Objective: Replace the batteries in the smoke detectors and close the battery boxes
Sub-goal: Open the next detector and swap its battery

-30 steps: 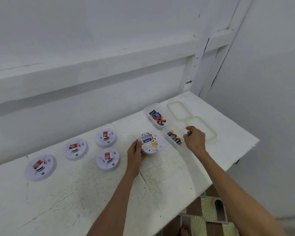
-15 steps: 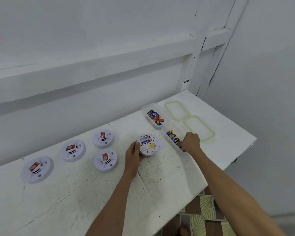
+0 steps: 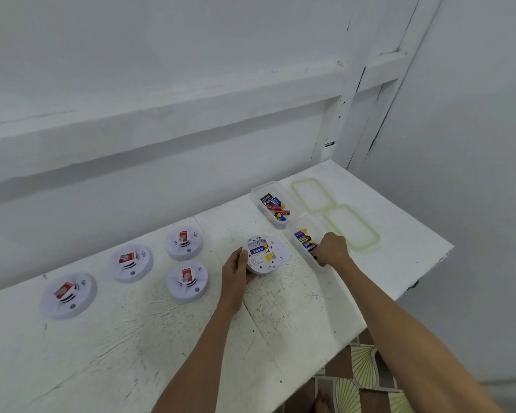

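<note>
Smoke detector (image 3: 267, 254), round white plastic, upturned on scuffed surface (image 3: 161, 338), left hand (image 3: 236, 274) fingers gripping its 9 o'clock edge; at 3 o'clock, right hand (image 3: 332, 250) fingers curl into clear rectangular box (image 3: 310, 224) of batteries (image 3: 304, 238), grip unclear

Single head cam, wide-angle, pitched forward and down over the white table (image 3: 116, 368) from above its near edge, close in. Table runs diagonally across the lower frame. The white wall (image 3: 191, 70) fills the upper half.
</note>
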Action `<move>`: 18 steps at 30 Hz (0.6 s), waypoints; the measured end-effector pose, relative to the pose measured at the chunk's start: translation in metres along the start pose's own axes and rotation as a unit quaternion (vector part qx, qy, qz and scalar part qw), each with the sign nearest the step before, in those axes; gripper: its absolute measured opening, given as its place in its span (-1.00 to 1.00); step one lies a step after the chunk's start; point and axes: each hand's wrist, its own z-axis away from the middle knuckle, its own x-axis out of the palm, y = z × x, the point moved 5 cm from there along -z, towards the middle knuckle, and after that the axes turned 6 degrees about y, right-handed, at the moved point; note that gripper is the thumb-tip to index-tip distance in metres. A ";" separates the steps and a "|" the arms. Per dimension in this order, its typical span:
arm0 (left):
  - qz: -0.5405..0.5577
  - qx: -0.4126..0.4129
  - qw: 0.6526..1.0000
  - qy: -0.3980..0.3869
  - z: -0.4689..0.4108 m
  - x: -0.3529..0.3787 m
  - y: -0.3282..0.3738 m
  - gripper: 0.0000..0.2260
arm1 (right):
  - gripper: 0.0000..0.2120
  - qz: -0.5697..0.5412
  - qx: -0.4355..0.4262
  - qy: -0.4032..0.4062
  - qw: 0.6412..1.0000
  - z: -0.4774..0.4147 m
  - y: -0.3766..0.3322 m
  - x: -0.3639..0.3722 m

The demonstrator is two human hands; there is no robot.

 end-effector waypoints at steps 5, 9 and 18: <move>0.003 -0.002 1.000 -0.003 0.001 0.000 0.001 -0.74 | -0.79 -0.021 -0.026 0.047 0.998 -0.001 -0.009 -0.003; 0.005 -0.001 1.000 -0.005 0.000 0.000 0.000 -0.74 | -0.94 -0.041 -0.081 0.151 0.984 0.009 -0.032 -0.010; -0.010 0.002 1.000 0.000 -0.001 0.000 0.000 -0.75 | -0.84 -0.199 -0.226 0.059 0.952 0.041 -0.094 0.025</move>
